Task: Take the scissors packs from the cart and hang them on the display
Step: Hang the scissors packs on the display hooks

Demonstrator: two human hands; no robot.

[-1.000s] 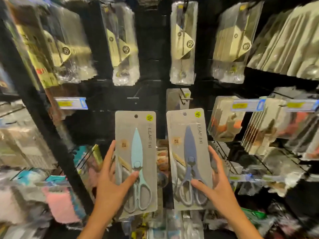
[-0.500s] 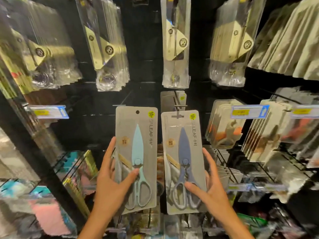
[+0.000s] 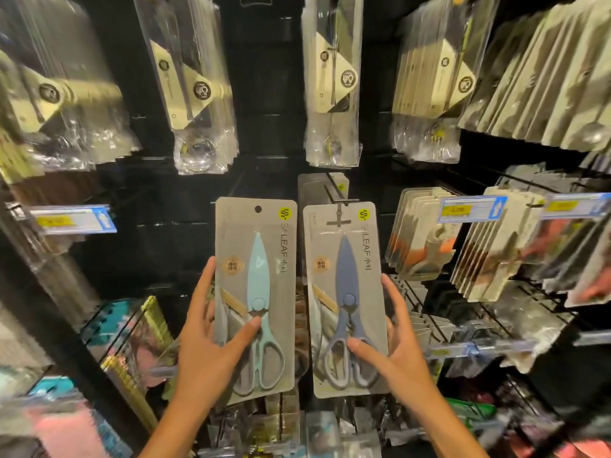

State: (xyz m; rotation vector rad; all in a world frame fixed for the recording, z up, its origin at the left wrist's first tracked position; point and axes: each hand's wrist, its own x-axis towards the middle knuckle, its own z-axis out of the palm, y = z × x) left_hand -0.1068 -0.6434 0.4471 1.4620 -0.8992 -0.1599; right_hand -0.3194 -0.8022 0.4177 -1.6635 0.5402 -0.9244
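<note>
Two scissors packs are held up side by side in front of a dark display wall. The pack with the light blue scissors [image 3: 256,297] is on the left. The pack with the dark blue scissors [image 3: 345,297] is on the right. Both stand upright, with the blades pointing up and the handles at the bottom. There is a thin gap between the two packs. Each one is a grey card with a yellow dot in its top right corner.

The left hand [image 3: 206,352] holds the light blue pack. Its thumb presses on the front near the handles, and its fingers [image 3: 206,282] go up along the left edge and behind the card. So this hand is clamped on the pack.

The right hand [image 3: 396,355] holds the dark blue pack the same way. The thumb is on the front by the handles, and the fingers wrap the right edge. It is clamped on that pack too.

The top of the dark blue pack is at a metal hook [image 3: 339,206] that sticks out of the wall. I cannot tell if the hook goes through the pack's hole. More grey packs [image 3: 317,185] hang on that hook behind it. The hole at the top of the light blue pack is open, with no hook in it.

Above hang rows of clear bags with spoons [image 3: 330,77]. To the right, more packs [image 3: 420,233] hang behind a blue and yellow price tag [image 3: 471,209]. Another price tag [image 3: 74,219] sits on the left.
</note>
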